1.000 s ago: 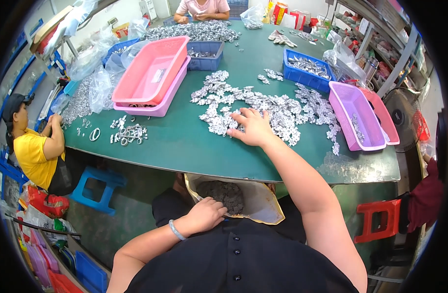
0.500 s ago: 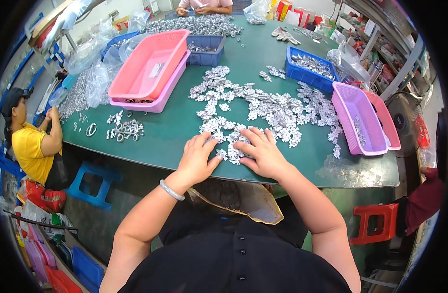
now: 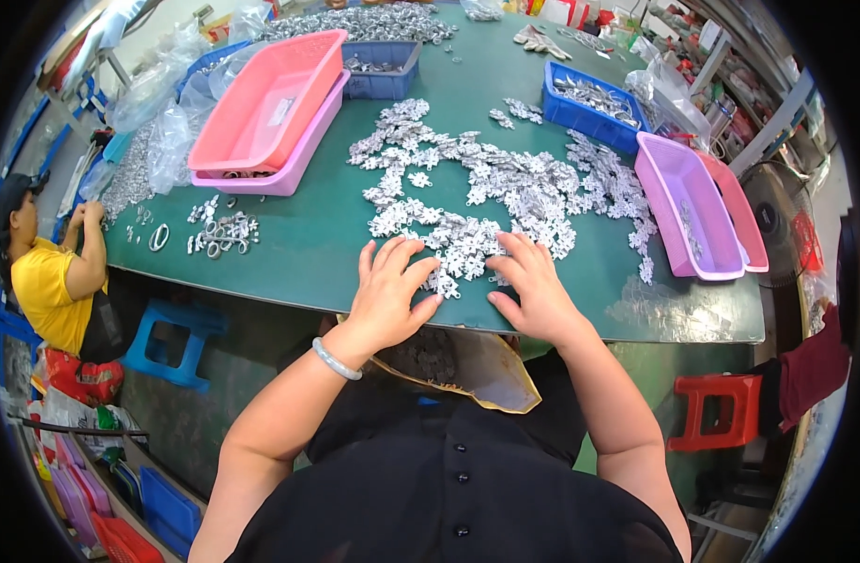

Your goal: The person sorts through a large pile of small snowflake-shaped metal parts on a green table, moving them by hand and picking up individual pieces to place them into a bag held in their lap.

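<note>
Left hand [image 3: 389,293]: you laid it flat, fingers spread, palm down at the near edge of the worktop [image 3: 289,244], its fingertips touching the small silvery metal parts [image 3: 467,246]. It pinched nothing; the flat palm suited raking loose pieces rather than lifting one.

Right hand [image 3: 533,291]: likewise spread and pressed palm down, just beside the left, on the other side of the same near cluster. You set the two hands to bracket the parts between them, close to the edge.

Open bag [image 3: 477,368]: held below the near edge, against your lap, mouth upward, with dark small pieces inside; its place under the hands fitted catching what came off the edge.

Metal parts, main heap: spread across the middle of the worktop toward the right edge.

Purple tray [image 3: 685,202]: at the right edge, a pink one nested under it.

Pink tray [image 3: 266,103]: toward the far left corner, stacked on a paler one.

Blue bins [image 3: 589,98]: along the far side, holding more parts.

Smaller pile of rings [image 3: 219,230]: near the left edge, before a seated person in yellow [image 3: 50,281].
</note>
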Demonstrator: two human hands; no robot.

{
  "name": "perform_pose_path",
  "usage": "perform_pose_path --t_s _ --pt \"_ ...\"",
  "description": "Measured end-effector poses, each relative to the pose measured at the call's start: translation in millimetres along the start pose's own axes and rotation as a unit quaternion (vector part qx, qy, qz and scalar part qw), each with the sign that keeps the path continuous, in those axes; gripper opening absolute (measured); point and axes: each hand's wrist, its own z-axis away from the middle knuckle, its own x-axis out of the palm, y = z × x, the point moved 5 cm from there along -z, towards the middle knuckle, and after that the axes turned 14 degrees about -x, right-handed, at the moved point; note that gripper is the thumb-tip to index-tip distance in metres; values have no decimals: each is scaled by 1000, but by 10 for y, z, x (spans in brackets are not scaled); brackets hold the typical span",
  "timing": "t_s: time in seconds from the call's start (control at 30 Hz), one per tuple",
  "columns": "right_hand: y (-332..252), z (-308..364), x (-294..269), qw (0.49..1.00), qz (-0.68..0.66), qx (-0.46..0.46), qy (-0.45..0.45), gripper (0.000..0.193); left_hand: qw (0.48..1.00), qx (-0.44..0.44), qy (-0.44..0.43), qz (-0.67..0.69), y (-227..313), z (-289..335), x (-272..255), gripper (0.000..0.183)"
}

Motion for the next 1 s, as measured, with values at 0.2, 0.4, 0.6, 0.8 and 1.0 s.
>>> perform_pose_path --t_s 0.2,0.4,0.6,0.8,1.0 --pt "-42 38 25 1000 -11 -1 25 37 998 32 -15 49 11 25 -35 45" --pt "-115 29 94 999 40 -15 9 41 996 72 -31 52 18 82 -112 45" --pt "-224 -36 80 999 41 -19 -7 46 991 104 13 87 -97 161 -181 41" --pt "-326 -100 166 998 58 -15 -7 42 993 36 66 93 -45 108 -121 68" --pt "-387 -105 185 997 38 -63 -13 30 999 30 15 3 56 85 -83 60"
